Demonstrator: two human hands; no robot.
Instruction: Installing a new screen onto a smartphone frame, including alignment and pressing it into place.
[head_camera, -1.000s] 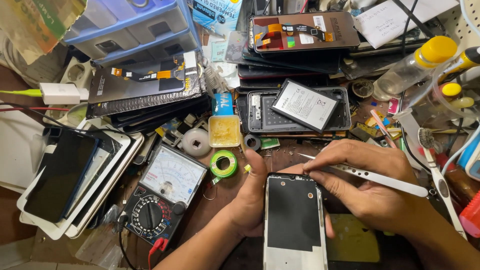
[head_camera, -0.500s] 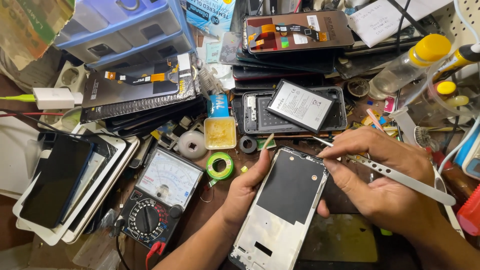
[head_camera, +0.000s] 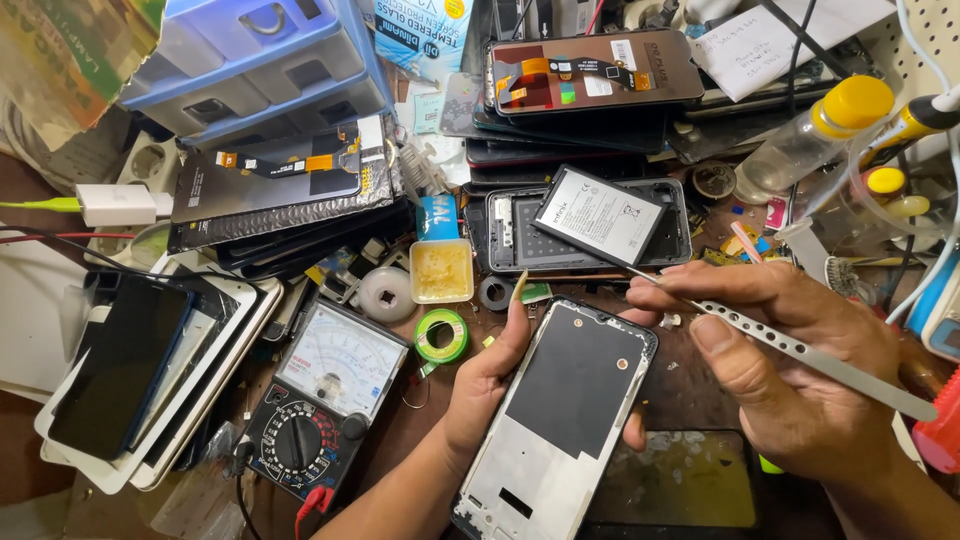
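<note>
Everything here sits around the stripped phone frame (head_camera: 562, 412), tilted in the middle of the messy bench. Up and left of it is a blue drawer unit (head_camera: 250, 62), with a light-blue screen protector box (head_camera: 420, 35) right beside that. Left of the frame is an analog multimeter (head_camera: 318, 405) with a white dial face. Just above the frame lies a black battery (head_camera: 598, 215) with a white label. Left hand (head_camera: 482, 385) cups the frame's edge, thumb up. Right hand (head_camera: 790, 370) pinches silver tweezers (head_camera: 800, 348).

Cluttered brown workbench (head_camera: 690, 385), blue drawer unit (head_camera: 250, 60) behind.
</note>
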